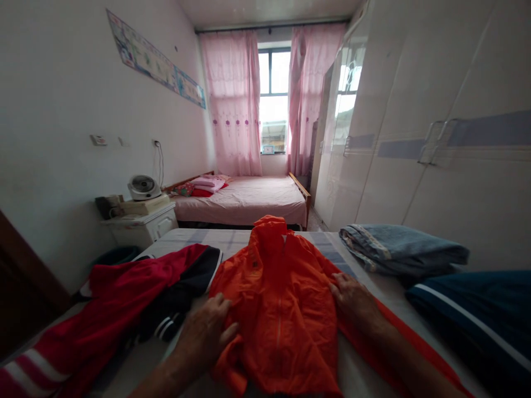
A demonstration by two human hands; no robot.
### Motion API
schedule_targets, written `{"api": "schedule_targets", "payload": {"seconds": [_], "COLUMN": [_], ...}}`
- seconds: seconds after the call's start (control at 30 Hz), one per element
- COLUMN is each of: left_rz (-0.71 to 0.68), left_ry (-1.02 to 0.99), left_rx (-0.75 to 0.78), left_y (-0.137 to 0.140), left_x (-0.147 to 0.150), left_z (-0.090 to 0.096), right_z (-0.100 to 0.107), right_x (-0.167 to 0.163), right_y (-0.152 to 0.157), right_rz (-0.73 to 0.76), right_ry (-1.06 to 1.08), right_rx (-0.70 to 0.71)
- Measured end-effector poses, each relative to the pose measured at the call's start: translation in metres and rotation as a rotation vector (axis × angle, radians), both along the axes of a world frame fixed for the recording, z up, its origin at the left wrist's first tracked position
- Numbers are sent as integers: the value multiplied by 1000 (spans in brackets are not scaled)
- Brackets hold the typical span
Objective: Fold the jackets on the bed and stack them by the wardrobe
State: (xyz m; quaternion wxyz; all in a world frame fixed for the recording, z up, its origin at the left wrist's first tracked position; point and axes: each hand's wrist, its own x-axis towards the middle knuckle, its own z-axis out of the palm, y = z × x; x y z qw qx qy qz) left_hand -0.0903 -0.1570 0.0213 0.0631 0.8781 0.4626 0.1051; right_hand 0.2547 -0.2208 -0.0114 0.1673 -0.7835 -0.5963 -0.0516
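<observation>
An orange zip-up jacket (286,309) lies front up on the bed in front of me, its collar pointing away. Its left-side sleeve is bent down along the body, while the other sleeve stretches out toward the lower right under my forearm. My left hand (209,326) rests on the left-side sleeve with thumb and fingers apart. At the opposite edge, my right hand (354,298) has its fingers closed on the fabric near the upper sleeve; its thumb is partly hidden.
Red and black clothing (120,293) with white stripes lies on the left. Folded jeans (402,246) and a dark blue striped garment (477,315) are on the right. Beyond stand a second bed (249,202), a nightstand (143,224) with a fan (143,187), and a white wardrobe (394,110).
</observation>
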Motion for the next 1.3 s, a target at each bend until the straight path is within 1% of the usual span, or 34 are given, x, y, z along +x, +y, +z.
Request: {"api": "schedule_targets", "payload": {"seconds": [0.07,0.1,0.2,0.27,0.3,0.33,0.4,0.43,0.47,0.5,0.53,0.6,0.63,0.67,0.7,0.73,0.77,0.83,0.87,0.9,0.93,0.97,1.03,1.1,1.17,1.2,1.3], "left_rz": [-26,-28,28,122,221,290,385,387,358,298,205,-54,-216,-330,-392,-426,-426,-386,-361,-343,-332,-321,-306,-279,-255,-245,-196], "left_ry": [30,6,-165,-236,-228,-234,-233,-237,-233,-220,-197,-126,-86,-52,-42,-31,-26,-29,-38,-50,-66,-83,-103,-96,-77,-67,-41], "left_rx": [-17,-37,-59,31,113,178,307,355,388,399,387,308,263,254,292,323,349,376,375,370,363,356,337,319,307,310,356], "left_y": [9,16,49,73,83,91,97,94,87,76,63,32,15,0,-14,-25,-34,-44,-46,-47,-47,-47,-48,-48,-46,-44,-38], "left_x": [-4,-8,-29,-49,-59,-67,-75,-75,-71,-65,-56,-38,-30,-23,-18,-14,-10,-2,2,7,12,17,29,39,47,49,48], "left_z": [8,14,43,66,77,86,98,99,96,88,78,47,30,14,-2,-14,-24,-34,-36,-35,-34,-31,-24,-14,-5,-1,4], "right_z": [7,10,15,16,16,15,17,19,23,29,35,49,56,60,63,64,64,59,56,52,48,45,37,29,19,15,2], "right_x": [5,9,29,44,50,55,61,62,64,65,67,70,69,67,61,51,38,3,-16,-35,-52,-67,-87,-97,-102,-103,-108], "right_y": [-10,-16,-37,-50,-55,-59,-61,-60,-56,-51,-45,-31,-25,-21,-18,-18,-22,-37,-49,-62,-74,-86,-103,-110,-108,-106,-99], "right_rz": [-72,-104,-192,-214,-214,-212,-177,-136,-98,-90,-115,-242,-306,-339,-330,-288,-217,-15,108,199,271,329,411,427,368,322,223], "right_ry": [-48,-75,-103,-82,-56,-26,34,68,101,122,130,91,47,6,-14,-2,49,225,327,401,444,456,398,273,162,125,62], "right_rx": [-56,-80,-152,-217,-259,-302,-360,-359,-329,-259,-154,134,282,404,478,490,442,232,107,16,-45,-73,-59,12,65,64,-15]}}
